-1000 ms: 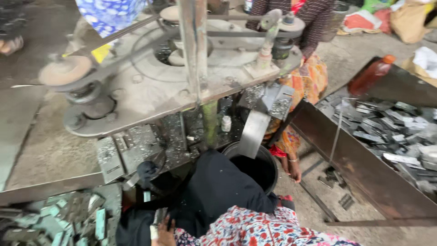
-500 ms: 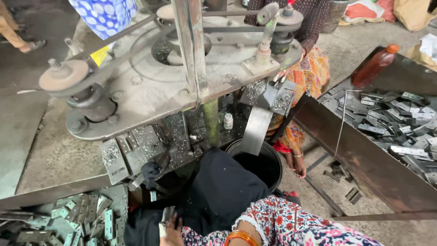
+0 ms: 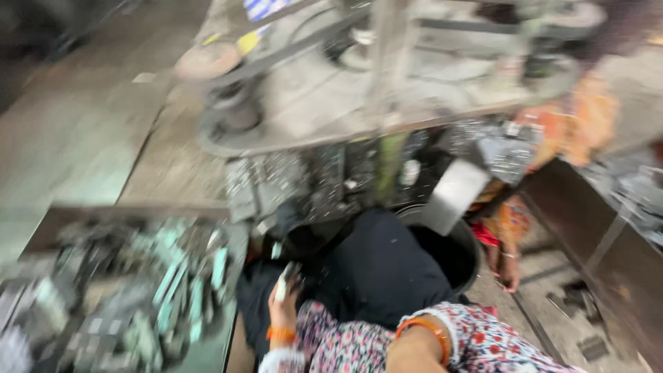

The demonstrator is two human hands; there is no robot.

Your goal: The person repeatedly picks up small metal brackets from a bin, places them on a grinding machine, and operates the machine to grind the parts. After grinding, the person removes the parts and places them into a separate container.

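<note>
The picture is blurry, so small things are hard to make out. The person's left hand (image 3: 284,304) is low in the middle, with an orange bangle (image 3: 280,334) on the wrist. Its fingers are closed around a small pale flat piece (image 3: 283,283), which points up and away from the person. The piece sits just in front of a dark cloth (image 3: 376,273) that lies over the person's lap.

The right hand is hidden. Only the right forearm (image 3: 421,345) shows at the bottom, in a flowered sleeve with another orange bangle, so no one can tell if that hand is open or closed.

To the left, a tray (image 3: 131,211) holds a pile of grey and green flat pieces (image 3: 159,290). Just past the dark cloth stands a black bucket (image 3: 459,252), with a shiny metal chute (image 3: 452,193) leaning down into it. Farther off is a big grey machine (image 3: 373,90) with a round wheel (image 3: 207,62). On the right, another person's hand (image 3: 510,266) hangs beside the bucket.
</note>
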